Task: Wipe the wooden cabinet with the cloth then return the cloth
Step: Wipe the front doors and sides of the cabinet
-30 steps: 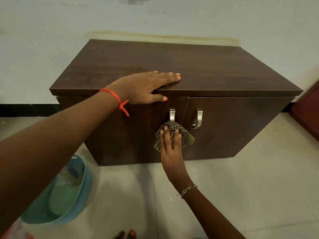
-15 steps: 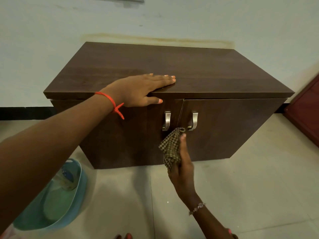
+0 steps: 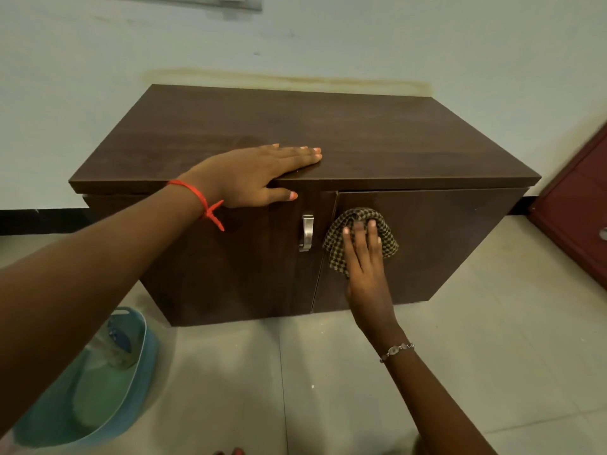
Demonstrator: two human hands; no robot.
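A low dark wooden cabinet [image 3: 377,139] with two front doors stands against the white wall. My left hand [image 3: 259,175] lies flat on the front edge of its top, fingers together, thumb hooked over the edge. My right hand [image 3: 364,257] presses a brown checked cloth [image 3: 382,221] flat against the upper left part of the right door [image 3: 443,244]. The cloth covers that door's handle. The left door's metal handle [image 3: 307,233] shows just left of the cloth.
A blue plastic tub [image 3: 138,379] with a bottle [image 3: 120,343] in it sits on the tiled floor at lower left. A red-brown piece of furniture [image 3: 578,205] stands at the right edge. Pale floor tiles spread in front of the cabinet.
My right hand has carried the cloth from the left door's handle, down past the door gap, then up and right onto the right door. My left hand has stayed on the top.
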